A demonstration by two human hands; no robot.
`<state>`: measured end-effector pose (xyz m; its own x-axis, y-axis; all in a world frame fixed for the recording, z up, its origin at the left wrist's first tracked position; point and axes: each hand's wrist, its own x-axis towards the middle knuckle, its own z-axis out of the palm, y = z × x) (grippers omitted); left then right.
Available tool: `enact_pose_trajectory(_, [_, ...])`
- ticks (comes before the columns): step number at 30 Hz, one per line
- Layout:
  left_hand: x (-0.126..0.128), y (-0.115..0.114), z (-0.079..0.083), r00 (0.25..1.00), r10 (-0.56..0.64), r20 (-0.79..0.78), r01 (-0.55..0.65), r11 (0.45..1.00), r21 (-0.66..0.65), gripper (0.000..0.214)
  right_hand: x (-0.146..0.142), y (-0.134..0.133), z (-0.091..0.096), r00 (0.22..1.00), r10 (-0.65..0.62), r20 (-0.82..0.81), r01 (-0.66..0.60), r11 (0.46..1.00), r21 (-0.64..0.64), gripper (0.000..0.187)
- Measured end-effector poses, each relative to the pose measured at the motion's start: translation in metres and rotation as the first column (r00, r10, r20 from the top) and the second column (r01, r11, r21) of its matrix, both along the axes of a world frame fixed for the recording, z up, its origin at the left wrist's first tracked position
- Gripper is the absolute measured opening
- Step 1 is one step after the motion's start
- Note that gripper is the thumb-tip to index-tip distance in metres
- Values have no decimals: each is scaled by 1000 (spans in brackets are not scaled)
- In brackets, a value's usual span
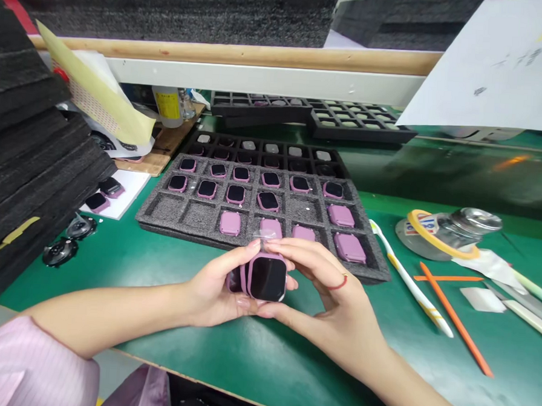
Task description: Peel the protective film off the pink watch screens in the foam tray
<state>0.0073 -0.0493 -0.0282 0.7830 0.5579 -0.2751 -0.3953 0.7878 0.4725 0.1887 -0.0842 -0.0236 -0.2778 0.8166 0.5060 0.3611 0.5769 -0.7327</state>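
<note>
A pink square smartwatch case (268, 278) with a dark screen is held upright in front of me, its screen toward the camera. My right hand (334, 291) grips it by the top and bottom edges. Just behind it, my left hand (221, 282) is closed around at least one more pink watch case (235, 280), mostly hidden. A clear scrap of film (268, 234) shows above the fingertips. Beyond both hands lies a grey foam tray (198, 214). Several pink cases sit in its compartments, some screen up, others showing plain pink faces (350, 248).
On the right lie a toothbrush (412, 283), orange sticks (456, 319) and a glass bottle (433, 233) with a yellow ring. Stacked black foam (29, 130) rises at left, near round dark watch parts (60, 252). A shelf bar (259, 78) crosses above the trays.
</note>
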Motion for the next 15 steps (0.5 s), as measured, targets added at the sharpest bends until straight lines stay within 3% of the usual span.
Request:
enact_pose_trajectory(4, [1, 0, 1, 1000, -1, -2, 1, 1000, -28, 43, 2, -4, 3, 986, -104, -131, 107, 994, 18, 63])
enact_pose_trajectory(6, [1, 0, 2, 1000, -8, 19, 8, 1000, -19, 45, 6, -7, 7, 954, -208, -215, 237, 964, 119, 53])
enact_pose_trajectory(8, [2, 1, 3, 1000, -15, 23, 16, 1000, -12, 46, 12, -11, 11, 960, -242, -142, 271, 932, 241, 50])
enact_pose_trajectory(10, [2, 1, 5, 1000, -10, 6, 10, 1000, -16, 46, 18, -16, 14, 989, -147, 34, 132, 952, 277, 49])
enact_pose_trajectory(12, [2, 0, 5, 1000, -2, -8, 2, 1000, -23, 46, 21, -21, 16, 986, 2, 164, -38, 975, 218, 49])
enact_pose_trajectory(15, [2, 0, 5, 1000, -14, -5, 14, 1000, -13, 48, 23, -26, 16, 965, 81, 249, -132, 972, 193, 54])
